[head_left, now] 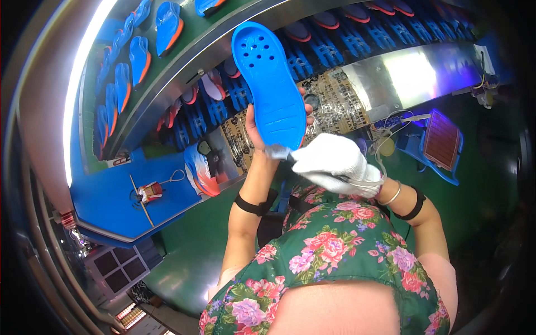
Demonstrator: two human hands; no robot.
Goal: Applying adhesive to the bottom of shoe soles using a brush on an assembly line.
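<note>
Bare left hand [255, 129] clasps long blue shoe sole [271, 92] by lower part, cluster of round holes toward far end. White-gloved right hand [335, 163] closed around slim dark-handled tool [286, 155], blurred tip by sole's lower end; I can't tell whether touching. Blue-and-orange soles [123, 86] lie on green shelf [156, 70], upper left.

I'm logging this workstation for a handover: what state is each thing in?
Blue sole: held up, holed part away from the wearer
Left hand: bare, gripping the sole
Right hand: gloved in white, gripping the tool
Brush-like tool: blurred, by the sole's near end; contact unclear
Strip light: lit
</note>
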